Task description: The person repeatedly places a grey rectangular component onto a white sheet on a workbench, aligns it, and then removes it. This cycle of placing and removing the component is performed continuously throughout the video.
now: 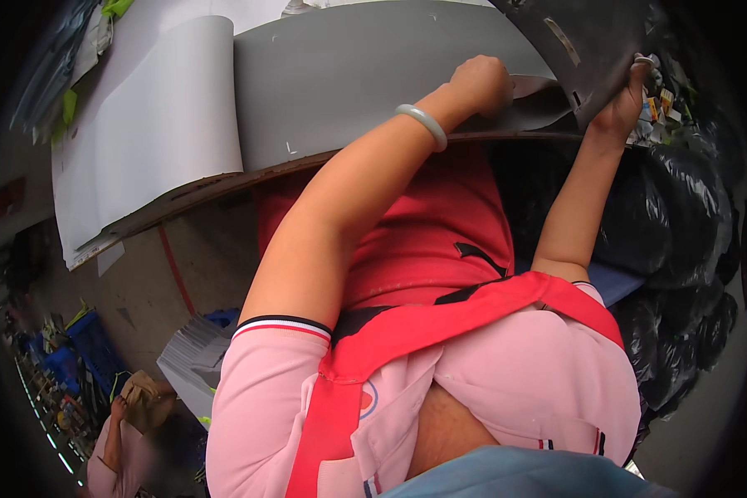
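A large dark grey sheet [373, 79] covers the work table, its near edge running along the table's front. At the right, my right hand [621, 108] grips the edge of a lifted, bent dark sheet [593, 50], which has a slot-like cut in it. My left hand [483, 85], with a pale bangle [423, 124] on the wrist, is closed in a fist over the grey sheet. Its fingers are turned away, so what they hold is hidden. Just right of that fist, a curled flap [544, 100] of sheet material lies at the table edge.
A stack of white sheets [166, 124] with a curling top lies at the table's left end. Black plastic bags [681, 216] pile up at the right. Below left are a stack of grey-white sheets [195, 361], blue crates [95, 349] and another person's arm [112, 444].
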